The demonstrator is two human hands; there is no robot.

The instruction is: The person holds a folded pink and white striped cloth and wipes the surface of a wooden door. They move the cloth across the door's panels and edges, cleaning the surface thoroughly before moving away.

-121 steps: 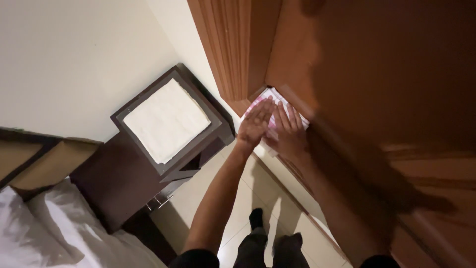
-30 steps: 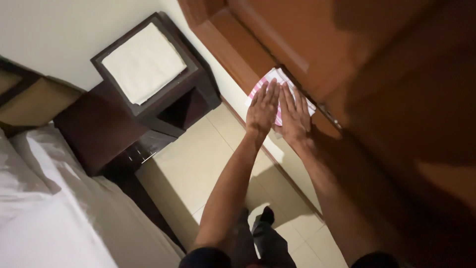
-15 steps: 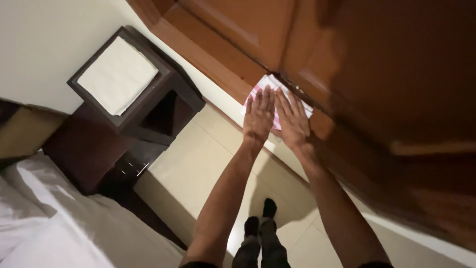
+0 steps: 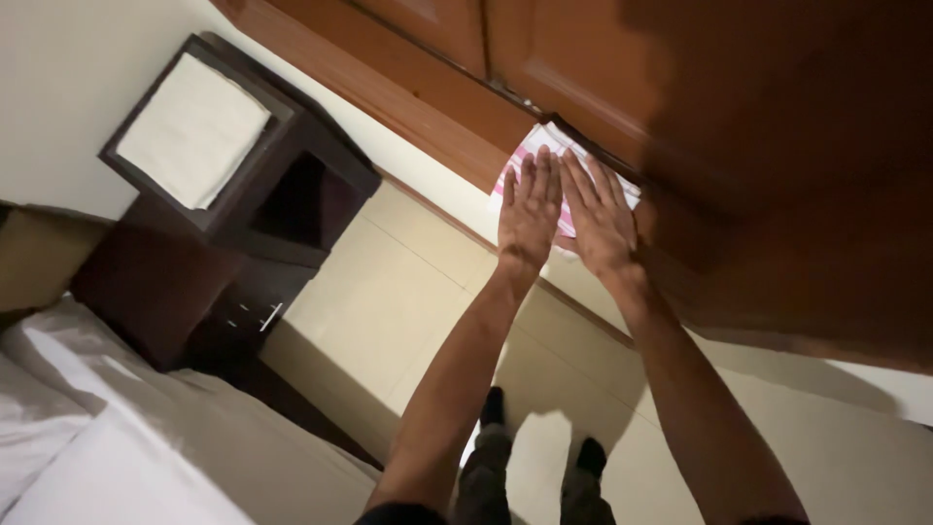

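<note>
My left hand (image 4: 528, 206) and my right hand (image 4: 599, 216) lie flat side by side, fingers straight and together, both pressing a pink and white cloth (image 4: 565, 146) against a brown wooden door (image 4: 758, 107). Only the cloth's edges show around the hands. My two bare forearms reach up from the bottom of the view.
A dark wooden bedside table (image 4: 219, 175) with a white cloth on top stands at the left against a pale wall. A bed with white sheets (image 4: 107, 437) fills the lower left. Cream floor tiles (image 4: 389, 311) lie below, with my dark-socked feet (image 4: 539, 457) on them.
The view has swung, so the door and bedside table sit differently in frame. Both hands stay flat on the cloth at the door, shifted slightly along it.
</note>
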